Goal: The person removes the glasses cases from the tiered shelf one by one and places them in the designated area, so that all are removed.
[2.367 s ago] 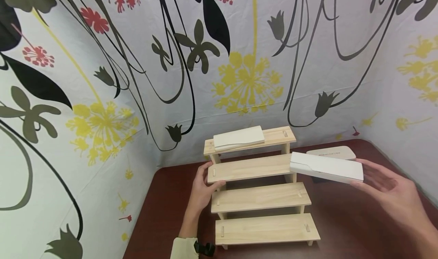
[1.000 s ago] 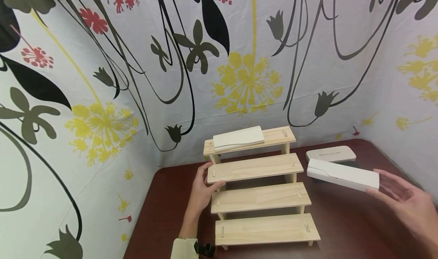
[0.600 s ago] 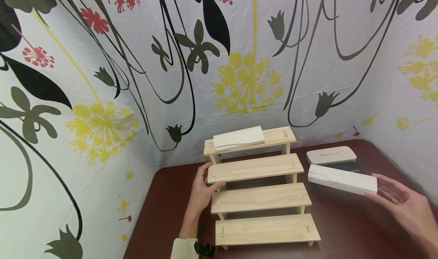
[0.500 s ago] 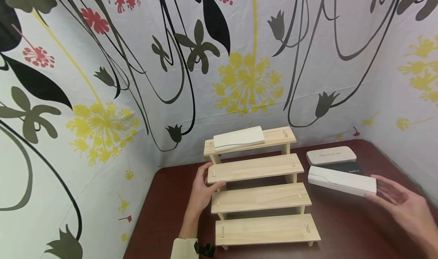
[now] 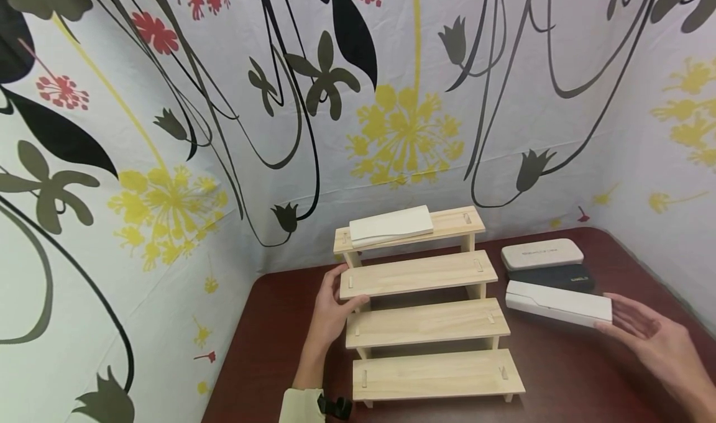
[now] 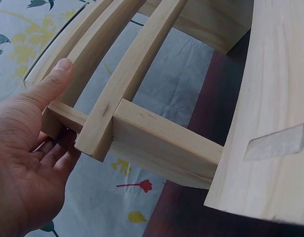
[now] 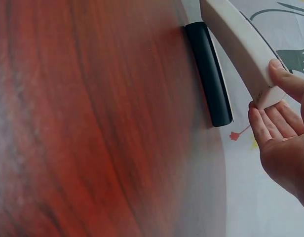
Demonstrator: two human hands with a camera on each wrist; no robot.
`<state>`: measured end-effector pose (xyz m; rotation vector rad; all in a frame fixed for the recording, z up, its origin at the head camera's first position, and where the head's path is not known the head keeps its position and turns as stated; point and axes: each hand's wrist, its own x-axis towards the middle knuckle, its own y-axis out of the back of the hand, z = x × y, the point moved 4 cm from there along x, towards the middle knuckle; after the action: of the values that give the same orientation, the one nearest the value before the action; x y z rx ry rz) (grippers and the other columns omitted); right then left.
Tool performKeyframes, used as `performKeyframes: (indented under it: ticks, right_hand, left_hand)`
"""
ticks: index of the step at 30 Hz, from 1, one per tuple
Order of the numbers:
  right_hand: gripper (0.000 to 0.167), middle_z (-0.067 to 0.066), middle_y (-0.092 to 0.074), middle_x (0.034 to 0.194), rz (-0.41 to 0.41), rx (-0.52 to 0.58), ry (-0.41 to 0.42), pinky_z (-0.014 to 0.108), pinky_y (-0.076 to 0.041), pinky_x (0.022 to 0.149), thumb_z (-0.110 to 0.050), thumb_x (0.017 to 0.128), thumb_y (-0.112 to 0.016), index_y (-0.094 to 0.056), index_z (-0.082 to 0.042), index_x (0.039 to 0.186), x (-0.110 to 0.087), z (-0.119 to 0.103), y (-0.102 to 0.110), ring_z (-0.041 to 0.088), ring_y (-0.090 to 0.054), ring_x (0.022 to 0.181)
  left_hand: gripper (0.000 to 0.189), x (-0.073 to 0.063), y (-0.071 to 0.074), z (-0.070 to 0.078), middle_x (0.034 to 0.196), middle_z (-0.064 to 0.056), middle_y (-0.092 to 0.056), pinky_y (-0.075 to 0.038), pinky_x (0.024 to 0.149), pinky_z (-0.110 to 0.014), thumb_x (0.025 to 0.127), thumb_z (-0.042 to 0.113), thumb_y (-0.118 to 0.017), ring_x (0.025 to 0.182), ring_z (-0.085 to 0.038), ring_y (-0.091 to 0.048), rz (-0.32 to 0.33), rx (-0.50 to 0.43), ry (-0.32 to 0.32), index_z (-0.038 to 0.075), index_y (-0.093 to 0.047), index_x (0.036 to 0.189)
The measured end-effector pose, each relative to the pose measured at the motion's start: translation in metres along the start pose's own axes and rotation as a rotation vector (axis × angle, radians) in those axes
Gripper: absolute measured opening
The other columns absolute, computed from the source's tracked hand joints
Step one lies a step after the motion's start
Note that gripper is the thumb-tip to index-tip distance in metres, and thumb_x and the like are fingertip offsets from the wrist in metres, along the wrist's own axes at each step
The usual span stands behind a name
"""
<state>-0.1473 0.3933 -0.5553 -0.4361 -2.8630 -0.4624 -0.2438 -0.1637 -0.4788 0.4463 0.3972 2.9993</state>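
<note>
A tiered wooden shelf rack (image 5: 431, 320) stands on the table. My left hand (image 5: 331, 305) grips the left end of its second board from the top. In the left wrist view the thumb of that hand (image 6: 31, 148) lies over a board's edge, with the fingers curled below. Out to the right of the rack, my right hand (image 5: 651, 330) pinches the near end of a long white glasses case (image 5: 559, 302) with a flap lid. Thumb on one side and fingers beneath show in the right wrist view, where the case (image 7: 246, 49) appears raised above the tabletop.
Behind the held case lie a dark case (image 5: 550, 278) and a pale rounded case (image 5: 542, 253) with lettering. A flat white case (image 5: 390, 225) rests on the top board. Patterned fabric (image 5: 408, 131) hangs behind the dark red table (image 5: 279, 323).
My right hand has drawn the white glasses case from beside the second board to the right, then lower and nearer me, uncovering the dark case. The left hand has stayed on the rack.
</note>
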Motion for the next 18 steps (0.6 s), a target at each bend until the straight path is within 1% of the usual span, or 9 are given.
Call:
performKeyframes:
  ticks: [2,8,11,18]
  right_hand:
    - [0.061,-0.038,-0.061,0.117,-0.006,-0.003,0.003,0.005,-0.050,0.078,0.001,0.091,-0.084,-0.062,-0.006,0.148,0.000,0.002,0.000,-0.022,-0.060,0.102]
    - [0.061,-0.038,-0.062,0.115,-0.032,-0.011,-0.007,0.006,-0.050,0.077,-0.001,0.092,-0.084,-0.062,-0.009,0.148,-0.001,0.008,0.000,-0.022,-0.060,0.100]
    - [0.060,-0.038,-0.062,0.115,-0.041,-0.013,-0.007,0.006,-0.051,0.077,0.000,0.092,-0.083,-0.062,-0.007,0.148,-0.002,0.011,0.000,-0.022,-0.061,0.101]
    - [0.061,-0.038,-0.061,0.116,-0.055,-0.015,-0.002,0.005,-0.050,0.077,0.000,0.092,-0.083,-0.062,-0.008,0.149,-0.004,0.018,0.001,-0.022,-0.060,0.101]
  left_hand:
    - [0.084,0.000,0.000,0.000,0.147,-0.014,-0.053,-0.057,0.093,-0.033,0.088,0.014,-0.091,0.125,-0.030,-0.062,0.001,-0.002,0.000,0.013,-0.044,0.157]
    - [0.083,0.000,0.000,0.001,0.148,-0.014,-0.052,-0.057,0.094,-0.033,0.088,0.014,-0.091,0.125,-0.028,-0.061,0.000,0.002,-0.001,0.013,-0.044,0.157]
    - [0.084,-0.001,0.000,0.001,0.147,-0.013,-0.052,-0.057,0.093,-0.033,0.088,0.015,-0.091,0.124,-0.028,-0.061,0.000,0.000,0.001,0.013,-0.044,0.157]
    - [0.083,-0.001,0.000,0.001,0.147,-0.013,-0.052,-0.057,0.093,-0.033,0.088,0.015,-0.091,0.124,-0.028,-0.061,0.000,-0.005,0.000,0.014,-0.044,0.157]
